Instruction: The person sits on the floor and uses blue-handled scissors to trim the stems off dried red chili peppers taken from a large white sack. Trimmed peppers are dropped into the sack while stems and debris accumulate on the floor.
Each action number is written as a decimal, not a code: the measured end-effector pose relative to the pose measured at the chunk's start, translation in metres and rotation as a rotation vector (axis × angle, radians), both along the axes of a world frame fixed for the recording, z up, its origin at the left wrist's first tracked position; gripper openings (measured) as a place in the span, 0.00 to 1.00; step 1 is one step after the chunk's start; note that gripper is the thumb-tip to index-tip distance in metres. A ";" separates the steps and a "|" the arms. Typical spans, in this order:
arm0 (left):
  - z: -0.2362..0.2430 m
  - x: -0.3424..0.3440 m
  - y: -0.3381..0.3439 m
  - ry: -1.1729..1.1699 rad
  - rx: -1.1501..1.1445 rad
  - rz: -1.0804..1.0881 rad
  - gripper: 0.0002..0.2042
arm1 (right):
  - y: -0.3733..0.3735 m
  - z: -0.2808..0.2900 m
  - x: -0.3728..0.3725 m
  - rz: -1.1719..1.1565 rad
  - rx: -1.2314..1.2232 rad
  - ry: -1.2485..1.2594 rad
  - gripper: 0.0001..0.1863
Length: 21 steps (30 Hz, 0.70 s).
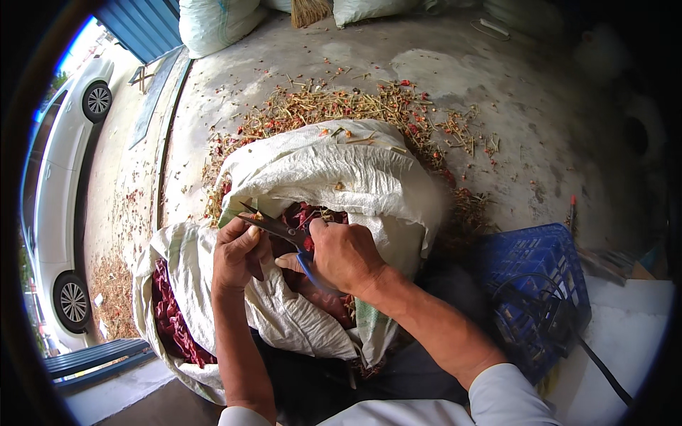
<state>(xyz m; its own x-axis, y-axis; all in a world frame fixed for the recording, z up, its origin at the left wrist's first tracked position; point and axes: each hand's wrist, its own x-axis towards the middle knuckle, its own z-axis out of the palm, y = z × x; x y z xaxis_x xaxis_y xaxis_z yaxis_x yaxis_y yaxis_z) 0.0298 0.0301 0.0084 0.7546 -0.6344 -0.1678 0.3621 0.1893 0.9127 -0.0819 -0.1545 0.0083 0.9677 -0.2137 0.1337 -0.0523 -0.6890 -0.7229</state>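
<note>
My right hand (346,257) is closed round the blue handles of a pair of scissors (275,227), whose dark blades point left and stand apart. With pinched fingers my left hand (236,250) holds a dried red chili (253,265); its pale stem end shows by the blades. Both hands are above the mouth of a white woven sack (334,167) with dark red dried chilies (305,213) inside. To the left, a second white sack (192,245) shows more dried chilies (174,312) through its opening. My fingers hide part of the chili and the scissor handles.
Cut stems and chili bits (320,103) lie scattered over the concrete floor beyond the sack. A blue plastic crate (540,248) with a black cable stands at right. Full white sacks (217,25) and a broom (310,11) are at the back; a white car (60,170) is outside, left.
</note>
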 end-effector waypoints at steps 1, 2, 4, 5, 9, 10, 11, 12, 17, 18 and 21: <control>0.002 0.000 -0.001 0.010 0.027 0.012 0.08 | 0.001 0.000 0.000 0.013 0.018 0.019 0.37; 0.003 0.001 -0.002 0.019 0.053 0.022 0.08 | 0.002 0.000 0.000 0.023 0.036 0.037 0.37; -0.004 0.004 0.000 0.020 0.054 0.026 0.08 | 0.004 -0.004 0.003 0.032 0.097 0.016 0.36; -0.007 0.003 -0.001 0.017 0.055 0.037 0.07 | 0.005 -0.009 0.004 0.040 0.140 0.010 0.36; 0.007 0.000 -0.015 0.028 0.172 0.097 0.09 | -0.001 -0.006 0.013 -0.046 0.418 0.056 0.38; 0.003 0.000 -0.017 0.011 0.209 0.136 0.10 | -0.003 -0.010 0.015 -0.111 0.333 -0.029 0.38; 0.001 0.001 -0.019 -0.009 0.248 0.173 0.10 | -0.007 -0.009 0.018 -0.134 0.292 -0.021 0.38; -0.003 0.002 -0.018 -0.028 0.290 0.215 0.10 | -0.010 -0.010 0.022 -0.153 0.254 -0.013 0.38; -0.046 0.016 -0.007 -0.547 0.754 -0.109 0.09 | -0.007 0.001 0.023 -0.218 -0.107 0.044 0.29; -0.059 0.018 -0.004 -0.694 0.854 -0.199 0.07 | -0.005 0.000 0.022 -0.200 -0.132 0.094 0.24; -0.092 0.023 0.008 -0.875 1.151 -0.202 0.11 | -0.003 -0.012 0.018 -0.187 -0.227 0.116 0.14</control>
